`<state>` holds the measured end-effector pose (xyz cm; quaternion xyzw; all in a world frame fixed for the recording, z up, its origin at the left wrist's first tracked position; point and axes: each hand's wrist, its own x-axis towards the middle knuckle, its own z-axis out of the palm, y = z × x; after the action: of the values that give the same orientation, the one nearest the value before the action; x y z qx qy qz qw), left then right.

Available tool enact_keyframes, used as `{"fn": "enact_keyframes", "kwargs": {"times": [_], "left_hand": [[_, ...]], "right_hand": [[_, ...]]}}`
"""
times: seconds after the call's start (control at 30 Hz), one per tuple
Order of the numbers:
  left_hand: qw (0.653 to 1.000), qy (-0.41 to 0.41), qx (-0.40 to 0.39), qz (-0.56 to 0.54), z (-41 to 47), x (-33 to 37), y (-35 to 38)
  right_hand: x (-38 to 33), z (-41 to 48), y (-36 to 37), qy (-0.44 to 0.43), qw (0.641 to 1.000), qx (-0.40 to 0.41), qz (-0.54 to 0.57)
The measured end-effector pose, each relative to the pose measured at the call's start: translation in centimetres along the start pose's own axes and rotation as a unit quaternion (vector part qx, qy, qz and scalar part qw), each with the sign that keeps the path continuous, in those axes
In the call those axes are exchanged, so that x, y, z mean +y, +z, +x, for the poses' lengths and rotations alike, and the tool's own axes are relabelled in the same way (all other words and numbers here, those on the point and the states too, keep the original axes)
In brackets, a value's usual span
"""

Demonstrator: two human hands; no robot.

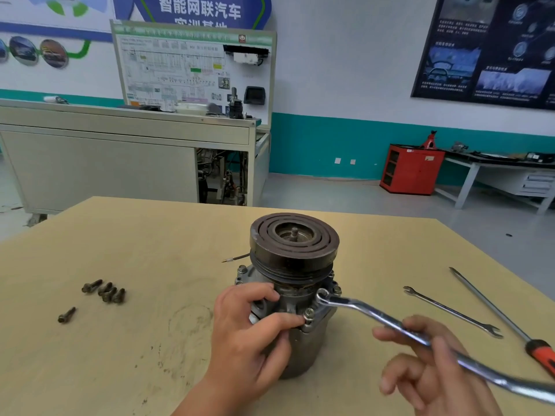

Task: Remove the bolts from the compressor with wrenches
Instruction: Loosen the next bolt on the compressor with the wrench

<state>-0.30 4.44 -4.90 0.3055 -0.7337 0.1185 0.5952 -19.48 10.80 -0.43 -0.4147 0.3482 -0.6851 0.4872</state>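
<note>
The compressor [294, 250] stands upright in the middle of the surface [150, 235], with the pulley on top. The left hand [249, 334] grips its body, fingers curled round it. The right hand [435, 376] holds a wrench [375, 315] in half-curled fingers. The ring end of the wrench sits on a bolt [322, 295]. Loose bolts [105, 291] lie at the left.

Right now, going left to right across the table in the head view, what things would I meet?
Single bolt → pile of bolts → compressor → thin open-end wrench → screwdriver.
</note>
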Motion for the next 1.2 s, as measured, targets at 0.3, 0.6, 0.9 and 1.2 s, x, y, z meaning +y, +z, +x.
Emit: {"fn": "enact_keyframes", "kwargs": {"times": [0.3, 0.6, 0.9, 1.2], "left_hand": [[1.0, -0.009, 0.0, -0.005, 0.1, -0.1, 0.0], [1.0, -0.009, 0.001, -0.005, -0.1, -0.1, 0.0], [1.0, -0.009, -0.004, -0.002, -0.1, 0.0, 0.0], [1.0, -0.012, -0.005, -0.004, -0.1, 0.0, 0.0]], "right_hand": [[1.2, -2.5, 2.0, -0.081, 0.99, 0.026, -0.111], [0.8, -0.4, 1.2, -0.11, 0.986, 0.029, -0.125], [1.4, 10.4, 0.7, 0.205, 0.975, -0.082, 0.017], [1.1, 1.1, -1.2, 0.064, 0.99, 0.052, 0.117]]}}
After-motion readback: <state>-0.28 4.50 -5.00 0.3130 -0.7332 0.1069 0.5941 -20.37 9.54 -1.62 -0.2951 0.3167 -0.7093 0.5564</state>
